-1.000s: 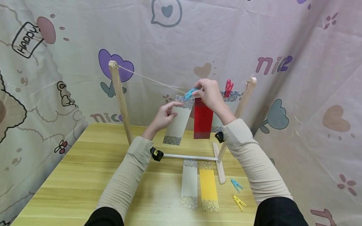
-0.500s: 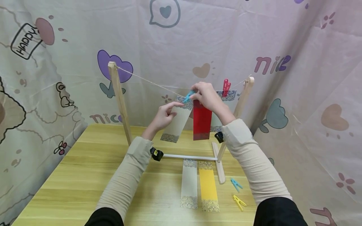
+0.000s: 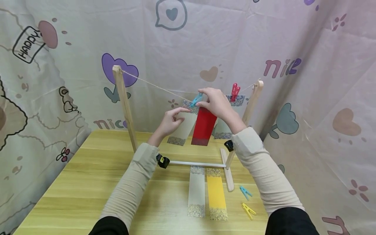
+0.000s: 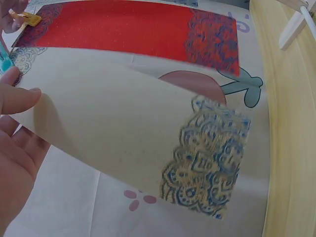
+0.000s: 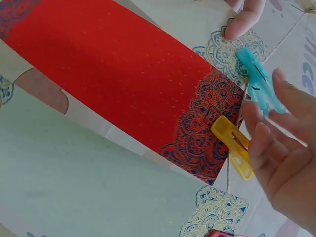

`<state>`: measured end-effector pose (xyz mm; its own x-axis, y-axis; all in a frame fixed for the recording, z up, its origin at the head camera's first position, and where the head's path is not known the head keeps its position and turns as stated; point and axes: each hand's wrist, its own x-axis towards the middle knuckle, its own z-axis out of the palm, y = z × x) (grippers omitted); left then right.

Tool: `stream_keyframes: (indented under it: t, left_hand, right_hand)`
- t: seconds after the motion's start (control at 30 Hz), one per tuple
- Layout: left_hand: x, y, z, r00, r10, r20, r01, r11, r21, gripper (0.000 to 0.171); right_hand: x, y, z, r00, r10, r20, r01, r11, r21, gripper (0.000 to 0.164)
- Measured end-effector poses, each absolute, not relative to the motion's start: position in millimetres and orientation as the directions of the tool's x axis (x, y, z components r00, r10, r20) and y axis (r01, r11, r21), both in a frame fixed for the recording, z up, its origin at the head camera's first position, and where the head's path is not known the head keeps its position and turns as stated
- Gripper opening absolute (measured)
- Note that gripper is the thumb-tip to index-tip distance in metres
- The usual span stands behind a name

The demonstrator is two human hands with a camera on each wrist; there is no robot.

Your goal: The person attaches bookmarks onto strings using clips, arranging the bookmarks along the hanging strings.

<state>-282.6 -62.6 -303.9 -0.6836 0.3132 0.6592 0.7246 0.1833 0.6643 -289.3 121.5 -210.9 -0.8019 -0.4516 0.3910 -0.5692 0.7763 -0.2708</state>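
Note:
My left hand (image 3: 170, 122) holds a white paper strip (image 4: 113, 108) near its top, thumb in front and other fingers passing behind its edge. Blue lace prints mark the strip's ends. A light-blue clothespin (image 5: 259, 81) sits on the strip's top end at the string (image 3: 158, 87). My right hand (image 3: 217, 102) is at that clothespin, thumb and fingers spread around its handles, apart from them. A red paper strip (image 3: 204, 125) hangs tilted beside it, under a yellow clothespin (image 5: 231, 138). Further right, another pale strip (image 3: 223, 129) hangs under a red clothespin (image 3: 235, 92).
Wooden posts (image 3: 124, 104) (image 3: 253, 102) carry the string, joined low by a white rod (image 3: 196, 163). On the table (image 3: 73, 176) lie a white strip (image 3: 196, 192), a yellow strip (image 3: 216, 191), a blue clothespin (image 3: 245, 192) and a yellow clothespin (image 3: 248, 210). A patterned cloth (image 3: 176, 58) backs it.
My right hand has moved slightly down, and its thumb and fingers have spread from the blue clothespin's handles. The red strip has swung to the left, and the held strip's lower end has shifted slightly.

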Motion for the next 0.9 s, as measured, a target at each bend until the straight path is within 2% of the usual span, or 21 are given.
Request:
stream_keyframes:
  t: [0.13, 0.3, 0.4, 0.5, 0.63, 0.9]
  left_hand:
    - [-280.3, -63.8, -304.8, -0.702, 0.293, 0.65, 0.708, 0.19, 0.68, 0.024]
    - [-278.0, -66.6, -307.6, -0.73, 0.247, 0.637, 0.681, 0.192, 0.706, 0.019]
    - [-278.7, -68.8, -311.1, -0.741, 0.235, 0.629, 0.669, 0.179, 0.722, 0.018]
    - [-280.1, -70.2, -315.7, -0.761, 0.227, 0.608, 0.645, 0.168, 0.745, 0.018]
    - [-280.9, -71.8, -322.7, -0.782, 0.212, 0.586, 0.619, 0.155, 0.77, 0.02]
    - [-280.7, -72.6, -338.5, -0.84, 0.176, 0.514, 0.541, 0.19, 0.819, 0.021]
  right_hand:
    - [-287.0, 127.9, -217.4, -0.715, -0.458, 0.528, -0.66, 0.692, -0.294, 0.049]
    - [-286.2, 136.5, -224.9, -0.558, -0.444, 0.701, -0.788, 0.55, -0.278, 0.039]
    - [-286.2, 141.0, -228.9, -0.47, -0.436, 0.767, -0.843, 0.479, -0.244, 0.033]
    - [-286.2, 145.8, -232.5, -0.417, -0.434, 0.799, -0.872, 0.439, -0.217, 0.029]
    - [-285.4, 152.7, -238.2, -0.396, -0.426, 0.813, -0.883, 0.418, -0.211, 0.027]
    - [-269.5, 161.5, -247.7, -0.465, -0.403, 0.789, -0.868, 0.383, -0.316, 0.023]
